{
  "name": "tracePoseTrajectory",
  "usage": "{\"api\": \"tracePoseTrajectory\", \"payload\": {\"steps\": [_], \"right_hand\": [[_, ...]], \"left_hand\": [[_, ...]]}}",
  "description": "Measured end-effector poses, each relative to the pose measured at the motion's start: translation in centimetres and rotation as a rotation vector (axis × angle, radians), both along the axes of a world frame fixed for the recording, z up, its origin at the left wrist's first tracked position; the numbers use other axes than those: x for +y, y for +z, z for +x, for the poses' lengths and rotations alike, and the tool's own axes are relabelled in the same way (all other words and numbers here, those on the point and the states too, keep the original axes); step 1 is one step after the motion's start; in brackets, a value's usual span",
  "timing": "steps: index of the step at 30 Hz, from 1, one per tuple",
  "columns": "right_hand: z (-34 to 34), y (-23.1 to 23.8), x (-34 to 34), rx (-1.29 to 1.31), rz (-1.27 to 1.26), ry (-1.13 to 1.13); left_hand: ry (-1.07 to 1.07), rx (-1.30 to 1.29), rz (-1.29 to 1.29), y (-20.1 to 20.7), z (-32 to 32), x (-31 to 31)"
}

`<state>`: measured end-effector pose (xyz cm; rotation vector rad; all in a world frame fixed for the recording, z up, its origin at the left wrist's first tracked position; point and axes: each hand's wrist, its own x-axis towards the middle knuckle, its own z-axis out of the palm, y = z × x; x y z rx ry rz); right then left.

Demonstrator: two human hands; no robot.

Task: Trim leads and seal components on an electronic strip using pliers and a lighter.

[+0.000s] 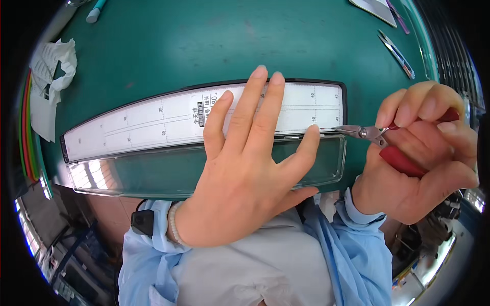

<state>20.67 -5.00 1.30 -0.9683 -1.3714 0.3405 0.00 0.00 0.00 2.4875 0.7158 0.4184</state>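
Observation:
A long, slightly curved black case [345, 102] lies across the table with a white printed paper strip [178, 116] in it. Its clear plastic lid [148, 173] is folded open toward me. My left hand [240, 173] rests over case and lid with fingers spread, the fingertips on the strip and the forefinger near the hinge edge. In my right hand [408, 168] are small red-handled pliers [365, 133] with narrow tips. Those tips point left at the case's right end, by the hinge edge and close to my left forefinger. Whether they grip anything is too small to tell.
Thread snips [397, 55] lie at the far right of the green table [194, 41], below a white pad [375, 11] and a purple pen [398, 18]. Crumpled white paper [53, 71] lies at the left edge; a teal tube-like object [96, 11] is at the far left.

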Motion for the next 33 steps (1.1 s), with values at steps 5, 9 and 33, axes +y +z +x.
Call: {"api": "tracePoseTrajectory", "payload": {"steps": [5, 9, 33], "right_hand": [[-0.19, 0.00, -0.09, 0.009, -0.002, -0.015], [0.32, 0.28, -0.24, -0.033, -0.016, -0.009], [0.78, 0.21, -0.45, -0.051, -0.030, 0.007]], "left_hand": [[0.021, -0.014, 0.000, 0.12, 0.12, -0.09], [0.018, -0.016, 0.007, 0.04, 0.09, -0.03], [0.007, -0.008, -0.026, 0.31, 0.02, 0.06]]}}
